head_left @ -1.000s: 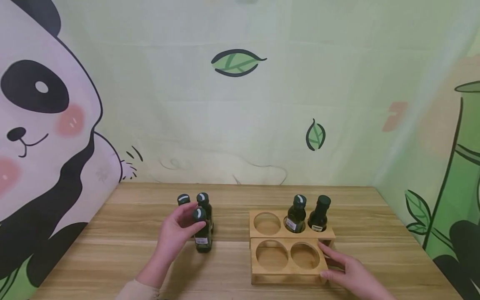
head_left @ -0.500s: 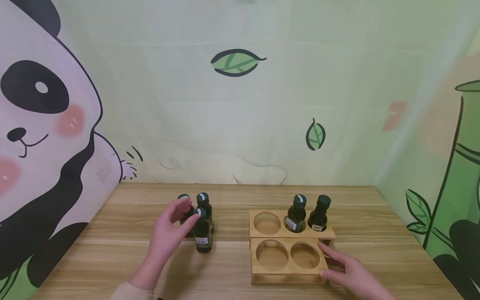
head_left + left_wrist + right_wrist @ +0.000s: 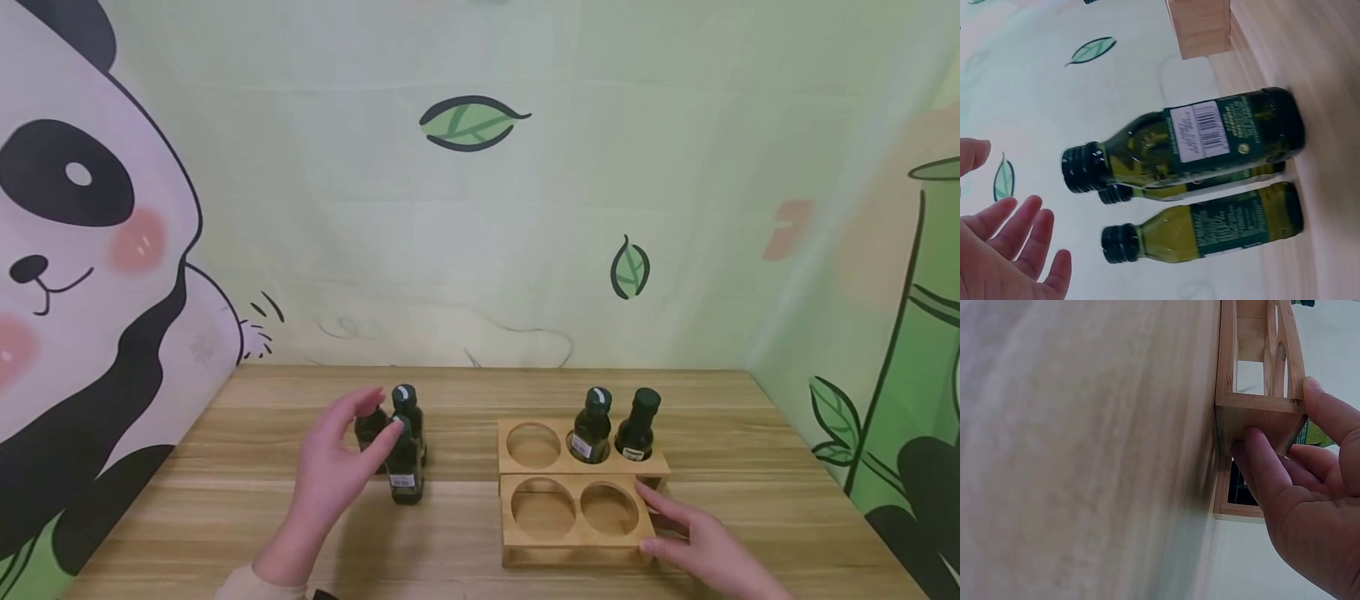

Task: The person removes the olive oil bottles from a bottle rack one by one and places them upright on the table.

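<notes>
Three dark green glass bottles with black caps stand close together on the left: a front bottle [image 3: 406,471], a back bottle [image 3: 406,404] and a left bottle [image 3: 367,432]. My left hand [image 3: 330,475] hovers beside their necks, fingers loosely spread. In the left wrist view a gap separates this hand [image 3: 1004,250] from the labelled bottle [image 3: 1204,134]. A two-step wooden bottle rack [image 3: 577,552] with round holes stands on the right. My right hand [image 3: 697,542] holds its lower step's right end; the right wrist view shows fingers [image 3: 1269,465] against the end panel.
Two more bottles, one with a white label [image 3: 591,429] and one with a slimmer neck [image 3: 637,425], sit in the rack's rear step. The wood-grain table [image 3: 465,575] ends at a printed cloth backdrop [image 3: 360,208] with a panda and leaves.
My left hand has let go of the front bottle's cap and drawn back left toward the left bottle. The right hand and rack stay in place.
</notes>
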Motion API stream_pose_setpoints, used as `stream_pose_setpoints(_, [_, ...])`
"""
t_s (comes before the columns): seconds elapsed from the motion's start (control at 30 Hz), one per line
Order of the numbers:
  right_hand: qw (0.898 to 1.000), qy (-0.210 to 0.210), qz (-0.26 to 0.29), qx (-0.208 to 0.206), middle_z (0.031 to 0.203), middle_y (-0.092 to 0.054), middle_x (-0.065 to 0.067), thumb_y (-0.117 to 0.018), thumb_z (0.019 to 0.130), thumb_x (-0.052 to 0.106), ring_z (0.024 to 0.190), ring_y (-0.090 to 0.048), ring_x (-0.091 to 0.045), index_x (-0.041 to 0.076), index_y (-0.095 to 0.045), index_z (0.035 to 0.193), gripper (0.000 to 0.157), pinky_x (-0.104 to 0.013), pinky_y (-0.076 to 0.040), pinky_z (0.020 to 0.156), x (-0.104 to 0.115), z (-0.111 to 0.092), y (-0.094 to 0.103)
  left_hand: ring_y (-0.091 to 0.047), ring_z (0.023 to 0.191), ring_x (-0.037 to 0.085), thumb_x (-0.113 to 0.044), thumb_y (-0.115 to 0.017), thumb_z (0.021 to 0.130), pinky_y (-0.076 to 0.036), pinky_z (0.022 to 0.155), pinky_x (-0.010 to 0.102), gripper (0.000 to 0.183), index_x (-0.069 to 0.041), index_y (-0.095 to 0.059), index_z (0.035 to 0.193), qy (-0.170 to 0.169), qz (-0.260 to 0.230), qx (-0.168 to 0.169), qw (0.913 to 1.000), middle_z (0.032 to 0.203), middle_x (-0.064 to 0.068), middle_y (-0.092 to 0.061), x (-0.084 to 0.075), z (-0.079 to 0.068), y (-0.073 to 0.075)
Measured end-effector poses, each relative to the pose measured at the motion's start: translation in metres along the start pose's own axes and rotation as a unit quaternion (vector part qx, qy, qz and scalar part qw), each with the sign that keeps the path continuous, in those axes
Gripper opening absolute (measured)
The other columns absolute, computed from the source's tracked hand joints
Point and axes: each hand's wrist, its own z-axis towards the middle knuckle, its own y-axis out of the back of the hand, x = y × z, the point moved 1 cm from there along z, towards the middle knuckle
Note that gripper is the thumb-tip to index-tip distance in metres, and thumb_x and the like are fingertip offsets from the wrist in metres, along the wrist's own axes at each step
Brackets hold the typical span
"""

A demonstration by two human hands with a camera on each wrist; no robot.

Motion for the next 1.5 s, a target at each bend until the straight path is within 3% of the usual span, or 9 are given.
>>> stream_pose_setpoints(0.37, [1.000,0.008,-0.006,0.004,0.146,-0.041,-0.031,-0.071,0.091,0.033,0.127,-0.049,-0.043,0.000,-0.040,0.149,0.074,-0.026,-0.047,0.092,-0.001,-0.001,-0.001,-0.064,0.102,0.023,-0.011,-0.083,0.078,-0.045,0.089,0.042,0.048,-0.007,-0.066,0.123,-0.082,-0.006,0.006,0.9966,0.108,0.003,-0.072,-0.021,0.000,-0.012])
stream_pose_setpoints(0.63, [1.000,0.012,-0.026,-0.001,0.144,-0.044,-0.031,-0.072,0.090,0.033,0.126,-0.050,-0.043,0.000,-0.040,0.149,0.075,-0.032,-0.048,0.095,0.000,-0.002,0.000,-0.062,0.109,0.023,-0.017,-0.083,0.080,-0.047,0.094,0.049,0.052,-0.010,-0.063,0.127,-0.091,-0.015,0.037,0.9950,0.114,0.001,-0.070,-0.033,-0.002,-0.033])
stream_pose_setpoints(0.83, [1.000,0.018,-0.016,0.002,0.144,-0.043,-0.032,-0.072,0.091,0.031,0.126,-0.050,-0.043,-0.001,-0.039,0.149,0.075,-0.027,-0.047,0.093,0.001,-0.001,0.000,-0.061,0.112,0.025,-0.020,-0.083,0.080,-0.045,0.097,0.049,0.054,-0.008,-0.062,0.128,-0.104,-0.029,0.057,0.9925,0.116,0.002,-0.070,-0.042,0.000,-0.052])
stream_pose_setpoints(1.33, [1.000,0.004,-0.016,0.007,0.144,-0.043,-0.033,-0.072,0.090,0.033,0.125,-0.051,-0.043,0.000,-0.039,0.149,0.076,-0.029,-0.050,0.093,0.002,0.000,0.000,-0.061,0.114,0.020,-0.018,-0.081,0.082,-0.044,0.102,0.046,0.052,-0.008,-0.062,0.129,-0.063,-0.100,0.115,0.9863,0.119,0.005,-0.069,-0.059,-0.001,-0.096])
stream_pose_setpoints(1.5, [1.000,0.010,-0.015,0.008,0.144,-0.043,-0.033,-0.072,0.090,0.032,0.125,-0.052,-0.043,-0.001,-0.039,0.149,0.075,-0.028,-0.049,0.092,0.001,0.000,0.001,-0.061,0.114,0.022,-0.023,-0.079,0.085,-0.043,0.102,0.048,0.052,-0.007,-0.060,0.131,-0.049,-0.088,0.145,0.9842,0.120,0.006,-0.068,-0.062,-0.004,-0.113])
